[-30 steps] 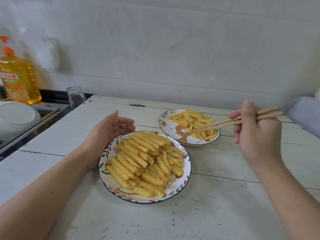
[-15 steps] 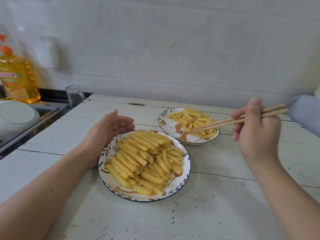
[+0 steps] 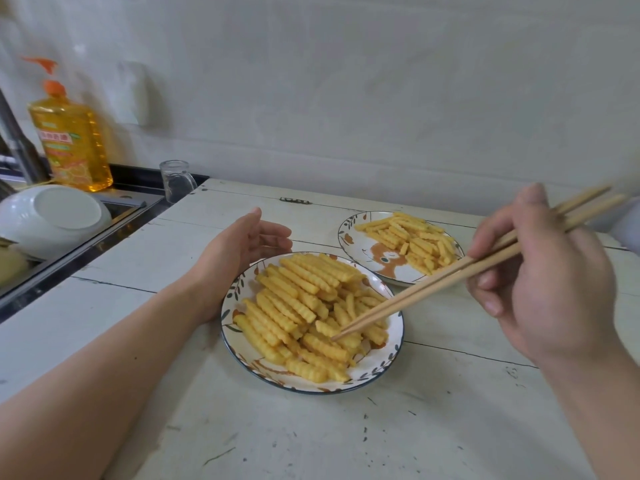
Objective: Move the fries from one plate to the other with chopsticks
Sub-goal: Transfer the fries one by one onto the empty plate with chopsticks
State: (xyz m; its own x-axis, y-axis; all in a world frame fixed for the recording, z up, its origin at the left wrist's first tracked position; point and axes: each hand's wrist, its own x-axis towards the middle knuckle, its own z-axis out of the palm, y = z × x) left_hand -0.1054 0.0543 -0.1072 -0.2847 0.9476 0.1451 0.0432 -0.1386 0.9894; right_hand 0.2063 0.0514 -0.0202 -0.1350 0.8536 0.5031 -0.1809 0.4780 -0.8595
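Note:
A near plate (image 3: 393, 355) with a leaf pattern holds a big heap of crinkle-cut fries (image 3: 304, 303). Behind it to the right, a far plate (image 3: 349, 237) with a bear picture carries a smaller pile of fries (image 3: 412, 237). My right hand (image 3: 540, 282) grips a pair of wooden chopsticks (image 3: 433, 289); their tips rest close together on the fries at the near plate's right side, with nothing pinched between them. My left hand (image 3: 239, 251) lies open against the near plate's left rim, fingers curved.
The plates sit on a white painted wooden table (image 3: 346, 438) against a white wall. At the left are a sink with an upturned white bowl (image 3: 52, 216), a yellow dish-soap bottle (image 3: 71, 140) and a small glass (image 3: 175, 181).
My right hand has swung the chopsticks from the far plate's fries down and left onto the near plate's heap. My left hand has stayed by the near plate.

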